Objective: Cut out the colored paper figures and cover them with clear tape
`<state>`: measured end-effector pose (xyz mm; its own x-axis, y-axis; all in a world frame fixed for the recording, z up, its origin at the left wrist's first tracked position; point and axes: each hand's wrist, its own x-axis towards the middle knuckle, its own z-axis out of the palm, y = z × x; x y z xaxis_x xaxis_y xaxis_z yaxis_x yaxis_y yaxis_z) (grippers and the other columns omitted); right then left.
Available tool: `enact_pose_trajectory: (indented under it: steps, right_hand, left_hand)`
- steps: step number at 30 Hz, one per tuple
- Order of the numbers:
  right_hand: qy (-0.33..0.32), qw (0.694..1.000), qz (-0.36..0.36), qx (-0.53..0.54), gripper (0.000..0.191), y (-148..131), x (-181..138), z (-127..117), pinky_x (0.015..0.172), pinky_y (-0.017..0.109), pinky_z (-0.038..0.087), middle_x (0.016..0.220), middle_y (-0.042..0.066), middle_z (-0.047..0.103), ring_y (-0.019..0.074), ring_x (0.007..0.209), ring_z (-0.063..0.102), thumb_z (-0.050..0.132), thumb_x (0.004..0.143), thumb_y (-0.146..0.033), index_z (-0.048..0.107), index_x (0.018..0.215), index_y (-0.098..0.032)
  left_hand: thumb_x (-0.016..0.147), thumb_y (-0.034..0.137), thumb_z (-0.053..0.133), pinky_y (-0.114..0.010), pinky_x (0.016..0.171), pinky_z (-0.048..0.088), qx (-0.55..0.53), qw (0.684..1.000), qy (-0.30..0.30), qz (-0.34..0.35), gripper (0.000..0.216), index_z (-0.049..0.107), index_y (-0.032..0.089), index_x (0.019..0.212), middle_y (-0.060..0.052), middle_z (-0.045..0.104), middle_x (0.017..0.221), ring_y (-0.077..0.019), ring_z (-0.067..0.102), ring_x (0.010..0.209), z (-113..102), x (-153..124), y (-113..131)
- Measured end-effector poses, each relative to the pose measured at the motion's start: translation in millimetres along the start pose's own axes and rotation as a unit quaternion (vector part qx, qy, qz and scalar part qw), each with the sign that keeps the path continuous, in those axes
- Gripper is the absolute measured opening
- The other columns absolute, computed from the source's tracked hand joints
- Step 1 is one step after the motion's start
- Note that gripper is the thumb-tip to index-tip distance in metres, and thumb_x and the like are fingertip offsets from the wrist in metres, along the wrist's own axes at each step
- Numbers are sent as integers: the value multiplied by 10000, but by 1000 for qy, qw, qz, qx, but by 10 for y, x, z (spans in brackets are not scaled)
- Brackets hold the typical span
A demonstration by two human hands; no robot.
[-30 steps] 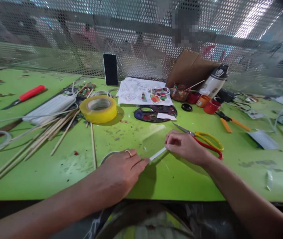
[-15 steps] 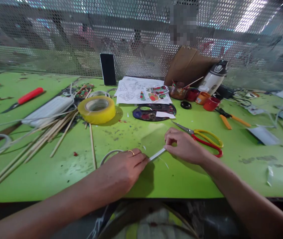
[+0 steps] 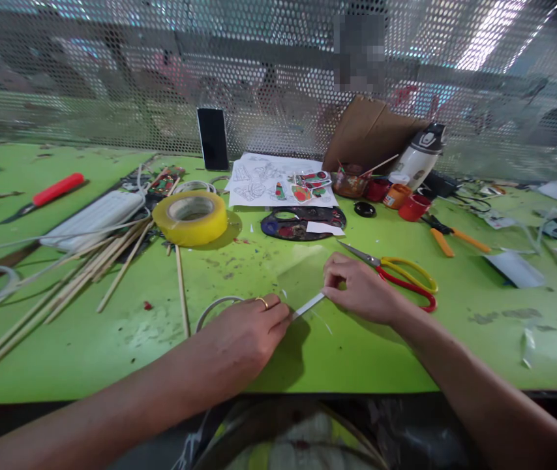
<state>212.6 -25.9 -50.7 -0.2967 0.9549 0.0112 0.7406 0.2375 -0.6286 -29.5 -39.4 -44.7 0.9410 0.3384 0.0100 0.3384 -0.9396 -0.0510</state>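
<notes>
Two hands are holding a thin white strip stretched between them, low over the green table.

The left hand is pinching the strip's near end with its fingers closed, and the right hand is gripping the far end between thumb and curled fingers. Scissors are lying just beyond the right hand, and a yellow tape roll is sitting well beyond the left.

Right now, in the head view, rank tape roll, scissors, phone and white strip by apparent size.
1. Tape roll and scissors: too alike to rank.
2. Phone, though it stands farther off.
3. Strip.
</notes>
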Motion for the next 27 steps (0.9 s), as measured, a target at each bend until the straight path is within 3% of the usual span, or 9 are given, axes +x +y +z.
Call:
enact_pose_trajectory:
  steps: [19,27]
  right_hand:
    - [1,1000,10,-7,187,-18,-29,28,673,312,443,809,22,522,151,715,525,517,764,-64,497,625,-187]
    - [14,999,11,-37,200,-31,-35,76,680,327,452,804,32,531,165,726,545,512,775,-64,484,627,-196]
  left_hand:
    - [870,48,434,-360,891,454,10,1000,0,2,254,594,133,1049,-109,618,1080,-224,552,1033,47,-9,0]
    - [860,64,457,-351,770,488,27,1000,-13,8,190,629,123,917,-102,617,946,-227,561,881,-5,42,3]
